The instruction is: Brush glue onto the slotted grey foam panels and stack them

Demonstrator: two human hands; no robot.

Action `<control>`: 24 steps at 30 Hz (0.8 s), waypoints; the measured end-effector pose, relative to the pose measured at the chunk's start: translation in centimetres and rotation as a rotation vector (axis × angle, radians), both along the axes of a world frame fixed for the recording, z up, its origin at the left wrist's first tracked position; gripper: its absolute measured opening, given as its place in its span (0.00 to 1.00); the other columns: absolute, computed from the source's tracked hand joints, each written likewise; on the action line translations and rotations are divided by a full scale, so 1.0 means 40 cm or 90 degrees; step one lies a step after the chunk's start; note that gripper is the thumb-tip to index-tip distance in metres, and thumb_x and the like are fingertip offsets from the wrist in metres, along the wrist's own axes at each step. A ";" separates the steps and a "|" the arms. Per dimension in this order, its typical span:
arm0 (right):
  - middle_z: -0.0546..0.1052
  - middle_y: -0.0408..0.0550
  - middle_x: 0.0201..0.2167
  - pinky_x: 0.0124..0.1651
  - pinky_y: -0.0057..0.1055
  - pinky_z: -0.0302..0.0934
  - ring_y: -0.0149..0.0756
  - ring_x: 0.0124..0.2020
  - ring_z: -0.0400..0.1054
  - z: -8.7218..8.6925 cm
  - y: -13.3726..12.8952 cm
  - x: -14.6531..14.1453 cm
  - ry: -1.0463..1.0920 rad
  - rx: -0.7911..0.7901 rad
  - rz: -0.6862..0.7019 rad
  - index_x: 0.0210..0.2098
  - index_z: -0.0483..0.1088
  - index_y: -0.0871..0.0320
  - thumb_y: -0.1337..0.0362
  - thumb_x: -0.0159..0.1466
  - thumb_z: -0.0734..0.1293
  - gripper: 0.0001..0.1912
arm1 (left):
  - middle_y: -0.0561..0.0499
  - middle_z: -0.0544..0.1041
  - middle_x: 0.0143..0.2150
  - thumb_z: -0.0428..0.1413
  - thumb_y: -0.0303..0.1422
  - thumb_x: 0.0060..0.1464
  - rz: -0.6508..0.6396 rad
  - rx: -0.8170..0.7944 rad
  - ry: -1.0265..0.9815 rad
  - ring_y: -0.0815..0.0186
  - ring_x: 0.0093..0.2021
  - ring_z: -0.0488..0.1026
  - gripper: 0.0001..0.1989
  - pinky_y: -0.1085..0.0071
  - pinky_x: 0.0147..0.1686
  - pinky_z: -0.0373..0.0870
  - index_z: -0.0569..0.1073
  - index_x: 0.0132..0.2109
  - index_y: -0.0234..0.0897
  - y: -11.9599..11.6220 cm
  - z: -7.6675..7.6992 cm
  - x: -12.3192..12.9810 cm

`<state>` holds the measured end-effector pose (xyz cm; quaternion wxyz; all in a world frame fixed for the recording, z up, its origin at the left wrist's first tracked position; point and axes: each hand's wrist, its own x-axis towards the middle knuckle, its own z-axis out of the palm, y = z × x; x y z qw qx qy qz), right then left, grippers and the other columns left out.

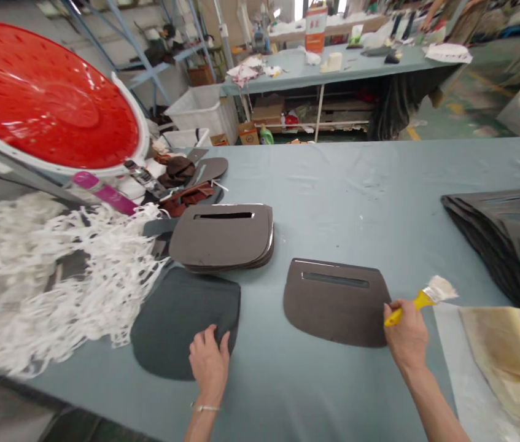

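Note:
My right hand is closed round the yellow handle of a paintbrush, whose pale bristles point up and right. Its fingers are at the right edge of a brown-grey slotted panel lying flat on the table. On the left, a dark rounded panel lies under the fingertips of my left hand, which is open, thumb apart from the fingers. Just behind that panel sits a stack of similar slotted panels, each with rounded corners.
White stringy scraps heap up at the left, below a large red dish. A pile of black sheets and a stained cream cloth lie at the right. Another table stands behind the blue-grey work table.

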<state>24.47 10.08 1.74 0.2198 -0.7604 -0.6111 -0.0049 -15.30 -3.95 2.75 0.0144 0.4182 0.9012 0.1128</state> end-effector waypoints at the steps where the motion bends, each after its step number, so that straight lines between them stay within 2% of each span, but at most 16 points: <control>1: 0.67 0.50 0.31 0.34 0.31 0.52 0.38 0.32 0.61 0.007 -0.011 -0.041 0.040 -0.001 0.034 0.36 0.63 0.58 0.59 0.63 0.61 0.08 | 0.41 0.72 0.41 0.46 0.44 0.57 -0.031 0.018 -0.071 0.57 0.42 0.69 0.20 0.60 0.43 0.66 0.70 0.46 0.33 -0.019 -0.005 -0.017; 4: 0.66 0.47 0.29 0.36 0.29 0.55 0.35 0.30 0.62 0.044 -0.062 -0.208 0.180 -0.046 0.199 0.32 0.60 0.56 0.56 0.64 0.60 0.10 | 0.48 0.74 0.35 0.47 0.46 0.56 -0.068 0.088 -0.271 0.64 0.35 0.71 0.17 0.68 0.40 0.68 0.71 0.39 0.37 -0.033 -0.009 0.004; 7: 0.67 0.46 0.30 0.37 0.28 0.57 0.34 0.31 0.62 0.082 -0.128 -0.381 0.317 -0.133 0.371 0.35 0.59 0.55 0.57 0.62 0.63 0.09 | 0.50 0.75 0.35 0.47 0.47 0.56 -0.081 0.099 -0.386 0.66 0.34 0.71 0.18 0.70 0.38 0.68 0.72 0.40 0.37 -0.017 0.010 0.095; 9: 0.67 0.45 0.32 0.37 0.27 0.57 0.34 0.32 0.62 0.093 -0.164 -0.460 0.373 -0.173 0.427 0.37 0.58 0.54 0.60 0.59 0.64 0.11 | 0.48 0.76 0.40 0.47 0.46 0.57 -0.155 0.069 -0.426 0.66 0.38 0.72 0.19 0.69 0.42 0.69 0.72 0.45 0.39 -0.011 0.025 0.143; 11: 0.65 0.44 0.30 0.35 0.26 0.56 0.33 0.30 0.61 0.088 -0.186 -0.499 0.395 -0.194 0.426 0.35 0.57 0.54 0.66 0.59 0.61 0.07 | 0.46 0.74 0.47 0.46 0.44 0.58 -0.175 0.051 -0.358 0.63 0.47 0.71 0.20 0.65 0.49 0.66 0.69 0.51 0.40 -0.015 0.033 0.149; 13: 0.63 0.42 0.28 0.32 0.25 0.54 0.32 0.27 0.59 0.074 -0.197 -0.505 0.391 -0.202 0.410 0.34 0.56 0.54 0.72 0.58 0.57 0.07 | 0.39 0.69 0.54 0.47 0.44 0.57 -0.062 0.044 -0.184 0.56 0.55 0.65 0.24 0.56 0.53 0.62 0.65 0.55 0.37 -0.026 0.031 0.111; 15: 0.62 0.43 0.28 0.31 0.24 0.52 0.31 0.27 0.58 0.061 -0.200 -0.492 0.371 -0.195 0.416 0.34 0.57 0.54 0.76 0.55 0.54 0.11 | 0.33 0.63 0.56 0.50 0.47 0.53 0.084 0.015 -0.018 0.48 0.56 0.61 0.30 0.49 0.51 0.62 0.62 0.57 0.31 -0.039 0.021 0.049; 16: 0.62 0.43 0.28 0.30 0.24 0.52 0.31 0.27 0.57 0.056 -0.200 -0.482 0.362 -0.186 0.427 0.34 0.58 0.55 0.77 0.54 0.54 0.13 | 0.32 0.63 0.55 0.51 0.48 0.51 0.111 -0.010 0.018 0.46 0.55 0.61 0.32 0.48 0.48 0.63 0.62 0.56 0.29 -0.045 0.015 0.018; 17: 0.62 0.43 0.29 0.31 0.24 0.51 0.31 0.27 0.57 0.053 -0.199 -0.471 0.353 -0.173 0.438 0.34 0.58 0.55 0.78 0.53 0.53 0.14 | 0.33 0.65 0.52 0.51 0.48 0.50 0.092 -0.031 0.016 0.47 0.54 0.63 0.31 0.50 0.47 0.64 0.64 0.54 0.29 -0.049 0.010 -0.009; 20: 0.62 0.43 0.28 0.30 0.24 0.51 0.31 0.27 0.57 0.048 -0.189 -0.426 0.329 -0.131 0.433 0.35 0.59 0.56 0.80 0.48 0.52 0.18 | 0.44 0.69 0.39 0.49 0.46 0.51 -0.025 -0.085 -0.096 0.56 0.42 0.69 0.18 0.60 0.43 0.66 0.69 0.39 0.35 -0.045 0.000 -0.049; 22: 0.62 0.43 0.28 0.31 0.24 0.51 0.31 0.27 0.57 0.042 -0.175 -0.376 0.306 -0.112 0.394 0.36 0.59 0.56 0.80 0.47 0.51 0.20 | 0.49 0.68 0.33 0.46 0.47 0.52 -0.042 -0.121 -0.187 0.60 0.34 0.69 0.16 0.63 0.38 0.67 0.67 0.34 0.39 -0.027 -0.003 -0.038; 24: 0.63 0.43 0.28 0.31 0.24 0.51 0.31 0.28 0.58 0.030 -0.157 -0.307 0.271 -0.105 0.334 0.36 0.59 0.56 0.80 0.48 0.51 0.20 | 0.51 0.70 0.31 0.48 0.49 0.51 -0.042 -0.112 -0.279 0.60 0.32 0.70 0.17 0.63 0.36 0.67 0.65 0.35 0.40 0.006 -0.009 0.001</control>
